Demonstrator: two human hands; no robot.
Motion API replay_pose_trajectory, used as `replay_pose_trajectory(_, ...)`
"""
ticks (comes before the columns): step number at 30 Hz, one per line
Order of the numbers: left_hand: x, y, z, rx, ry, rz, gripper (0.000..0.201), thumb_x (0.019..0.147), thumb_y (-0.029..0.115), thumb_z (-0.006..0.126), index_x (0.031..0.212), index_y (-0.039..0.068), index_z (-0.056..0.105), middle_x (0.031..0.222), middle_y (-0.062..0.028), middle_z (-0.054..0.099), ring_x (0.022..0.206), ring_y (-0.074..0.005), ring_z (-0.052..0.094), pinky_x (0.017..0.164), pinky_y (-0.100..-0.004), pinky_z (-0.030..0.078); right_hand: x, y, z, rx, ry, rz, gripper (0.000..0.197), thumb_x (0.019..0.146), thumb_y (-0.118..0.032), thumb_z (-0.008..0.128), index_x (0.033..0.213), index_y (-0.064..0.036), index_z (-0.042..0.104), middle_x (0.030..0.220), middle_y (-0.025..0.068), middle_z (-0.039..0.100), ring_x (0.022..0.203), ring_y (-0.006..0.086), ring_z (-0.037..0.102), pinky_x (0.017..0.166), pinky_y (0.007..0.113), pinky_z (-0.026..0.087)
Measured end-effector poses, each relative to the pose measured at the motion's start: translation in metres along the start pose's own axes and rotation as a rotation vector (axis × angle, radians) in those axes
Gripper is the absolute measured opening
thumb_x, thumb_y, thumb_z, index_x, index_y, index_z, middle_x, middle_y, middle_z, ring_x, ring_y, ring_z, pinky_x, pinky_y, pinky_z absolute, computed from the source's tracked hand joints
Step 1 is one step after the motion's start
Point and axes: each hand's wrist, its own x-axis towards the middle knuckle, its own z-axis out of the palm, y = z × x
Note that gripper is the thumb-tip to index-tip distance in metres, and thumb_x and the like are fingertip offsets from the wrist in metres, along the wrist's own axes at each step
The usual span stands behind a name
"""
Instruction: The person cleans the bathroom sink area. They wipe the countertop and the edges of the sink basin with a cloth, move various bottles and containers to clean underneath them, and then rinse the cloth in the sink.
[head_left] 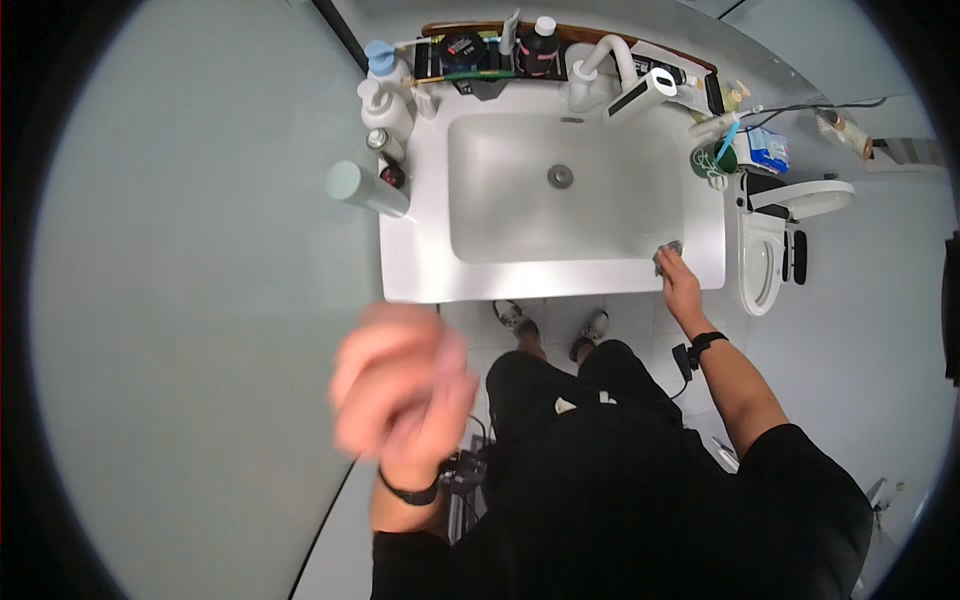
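A wide white sink with a flat, shiny rim (pixel 560 280) fills the middle. At its far side, right of the middle, stands a bent white tap (pixel 652 86). A tall, round, pale green bottle (pixel 376 190) is on the left rim. The left hand (pixel 402 385) is near and blurry — its bare fingers are curled in, and I cannot tell if anything is inside. The bare right hand (pixel 684 288) is at the near right corner, fingers together on a small, soft-looking grey pad (pixel 676 246) — right on the rim.
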Motion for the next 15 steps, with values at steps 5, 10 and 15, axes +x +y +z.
replay_pose_trajectory(5,0.039,0.08,-0.005,-0.274,0.233,0.268,0.016,0.086,-0.008,0.072,0.092,0.005,0.065,0.104,-0.0134,0.069,0.086,-0.025,0.065,0.064,-0.0344,0.055,0.009,-0.02,0.021,0.006,0.005,0.073,0.047,0.097,0.007,0.06,0.14,-0.0064,0.069,0.151,0.019,0.063,0.142,0.0366,0.058,0.119,0.042,0.049)
replay_pose_trajectory(10,0.023,0.09,0.023,-0.356,0.146,0.223,0.01,0.089,-0.005,0.071,0.092,0.003,0.067,0.1,-0.0134,0.069,0.081,-0.0237,0.065,0.062,-0.0336,0.054,0.015,-0.052,0.035,0.105,0.026,-0.013,0.048,0.095,0.008,0.06,0.14,-0.0057,0.069,0.151,0.0178,0.063,0.144,0.036,0.057,0.119,0.042,0.049)
replay_pose_trajectory(15,0.022,0.096,0.023,-0.339,0.133,0.218,0.005,0.092,-0.003,0.07,0.093,0.001,0.068,0.096,-0.0134,0.069,0.076,-0.0224,0.064,0.06,-0.0328,0.053,0.022,-0.068,0.036,0.133,-0.031,0.022,0.049,0.094,0.008,0.061,0.14,-0.0063,0.069,0.151,0.0167,0.064,0.143,0.0365,0.058,0.118,0.042,0.049)
